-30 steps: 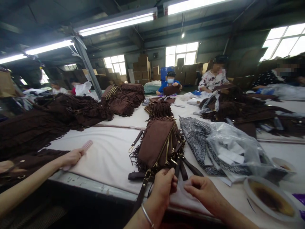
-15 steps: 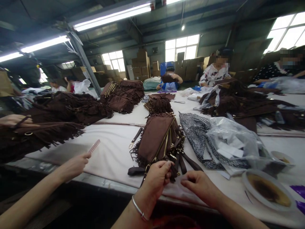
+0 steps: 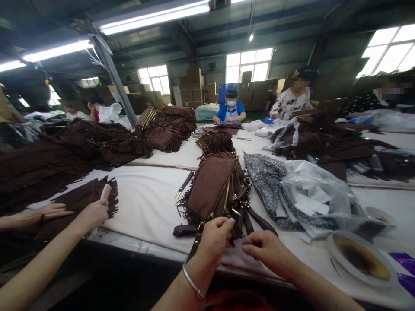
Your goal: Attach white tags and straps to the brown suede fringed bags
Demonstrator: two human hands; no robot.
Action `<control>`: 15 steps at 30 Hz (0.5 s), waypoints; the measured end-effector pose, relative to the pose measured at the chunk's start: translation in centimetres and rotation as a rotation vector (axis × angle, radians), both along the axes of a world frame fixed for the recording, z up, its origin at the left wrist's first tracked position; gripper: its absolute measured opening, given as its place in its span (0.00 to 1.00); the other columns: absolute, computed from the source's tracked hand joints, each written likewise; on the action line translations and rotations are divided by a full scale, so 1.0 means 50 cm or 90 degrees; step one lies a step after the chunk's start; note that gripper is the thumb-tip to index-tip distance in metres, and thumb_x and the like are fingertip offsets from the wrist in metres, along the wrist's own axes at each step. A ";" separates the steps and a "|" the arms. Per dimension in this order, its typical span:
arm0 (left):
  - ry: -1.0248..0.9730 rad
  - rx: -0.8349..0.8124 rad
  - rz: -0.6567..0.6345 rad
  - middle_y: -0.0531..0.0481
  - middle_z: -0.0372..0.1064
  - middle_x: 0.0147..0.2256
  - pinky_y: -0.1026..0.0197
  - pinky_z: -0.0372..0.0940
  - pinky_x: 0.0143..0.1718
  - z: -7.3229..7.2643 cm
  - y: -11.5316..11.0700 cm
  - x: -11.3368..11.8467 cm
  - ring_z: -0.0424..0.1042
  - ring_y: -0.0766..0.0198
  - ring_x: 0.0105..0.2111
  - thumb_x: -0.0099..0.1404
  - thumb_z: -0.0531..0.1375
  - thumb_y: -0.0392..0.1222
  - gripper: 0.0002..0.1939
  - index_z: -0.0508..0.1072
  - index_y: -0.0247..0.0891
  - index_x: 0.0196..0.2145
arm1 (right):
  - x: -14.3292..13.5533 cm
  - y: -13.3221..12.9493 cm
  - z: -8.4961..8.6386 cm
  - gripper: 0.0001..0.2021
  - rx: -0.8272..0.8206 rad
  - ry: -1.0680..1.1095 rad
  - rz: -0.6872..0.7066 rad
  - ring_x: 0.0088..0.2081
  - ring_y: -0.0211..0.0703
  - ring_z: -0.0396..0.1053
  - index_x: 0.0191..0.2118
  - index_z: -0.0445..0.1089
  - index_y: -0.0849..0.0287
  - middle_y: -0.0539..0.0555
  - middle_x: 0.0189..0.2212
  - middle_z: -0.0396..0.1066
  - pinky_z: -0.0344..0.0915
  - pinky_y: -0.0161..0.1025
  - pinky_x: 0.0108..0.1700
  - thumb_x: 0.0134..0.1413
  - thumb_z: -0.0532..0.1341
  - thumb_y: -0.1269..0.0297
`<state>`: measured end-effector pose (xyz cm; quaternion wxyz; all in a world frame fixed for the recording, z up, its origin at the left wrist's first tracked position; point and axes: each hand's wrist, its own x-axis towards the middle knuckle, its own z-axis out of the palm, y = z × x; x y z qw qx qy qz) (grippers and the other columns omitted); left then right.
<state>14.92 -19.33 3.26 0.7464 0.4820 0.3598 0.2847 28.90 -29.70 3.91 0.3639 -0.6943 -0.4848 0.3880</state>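
Note:
My left hand [image 3: 212, 242], with a silver bangle on the wrist, is closed in a pinch at the near edge of a brown fringed bag [image 3: 210, 185]. A dark brown strap [image 3: 194, 247] with a gold clip runs under that hand; its fingers seem to grip a strap part, largely hidden. Just to the right, my right hand [image 3: 270, 252] is closed, thumb against curled fingers, on a thin translucent sheet [image 3: 244, 254] lying between the hands. The bag lies on a stack with gold zips and clips. A short loose strap [image 3: 185, 185] rests to its left.
Right of the bag are grey speckled cloth [image 3: 262, 185], a clear plastic bag of white slips [image 3: 316, 194] and a tub of brown substance [image 3: 361, 259]. At left, a co-worker's hand [image 3: 94, 216] holds a pink comb [image 3: 105, 192] on brown fringe. More brown bags [image 3: 165, 129] lie behind.
My right hand has shifted slightly left, closer to my left hand. The co-worker's comb has moved left and down onto a fringed piece now laid flat. The person opposite has lowered a brown piece.

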 end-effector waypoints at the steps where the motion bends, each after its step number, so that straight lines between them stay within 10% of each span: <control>1: 0.002 -0.003 0.002 0.60 0.54 0.17 0.68 0.40 0.18 0.001 0.000 0.000 0.49 0.75 0.17 0.51 0.68 0.56 0.21 0.69 0.35 0.26 | 0.001 0.000 -0.001 0.08 -0.001 -0.007 0.000 0.24 0.38 0.64 0.21 0.74 0.61 0.48 0.18 0.69 0.57 0.34 0.28 0.45 0.62 0.63; 15: 0.024 0.011 0.005 0.60 0.54 0.17 0.68 0.41 0.18 0.006 -0.006 -0.006 0.48 0.76 0.17 0.55 0.67 0.54 0.18 0.70 0.35 0.27 | 0.000 0.000 -0.003 0.09 -0.019 0.016 -0.008 0.22 0.36 0.60 0.19 0.70 0.60 0.46 0.16 0.65 0.54 0.34 0.27 0.45 0.61 0.64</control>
